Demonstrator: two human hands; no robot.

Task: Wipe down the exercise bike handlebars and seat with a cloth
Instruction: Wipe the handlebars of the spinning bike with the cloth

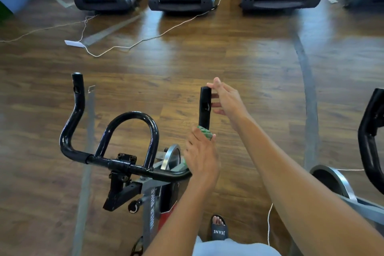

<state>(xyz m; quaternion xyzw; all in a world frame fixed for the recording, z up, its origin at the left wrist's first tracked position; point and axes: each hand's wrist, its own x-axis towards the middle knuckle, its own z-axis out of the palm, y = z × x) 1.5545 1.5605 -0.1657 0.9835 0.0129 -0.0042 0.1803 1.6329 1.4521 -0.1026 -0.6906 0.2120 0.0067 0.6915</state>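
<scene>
Gripping cloth (205, 132), left hand (201, 156)

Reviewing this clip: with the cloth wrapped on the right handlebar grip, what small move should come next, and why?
Probably slide the left hand and its green cloth up the right grip toward its tip. The cloth sits low on that upright section, and the bar above it is uncovered. The right hand, fingers relaxed, touches the tip as if steadying it. The left grip has no cloth on it yet.
</scene>
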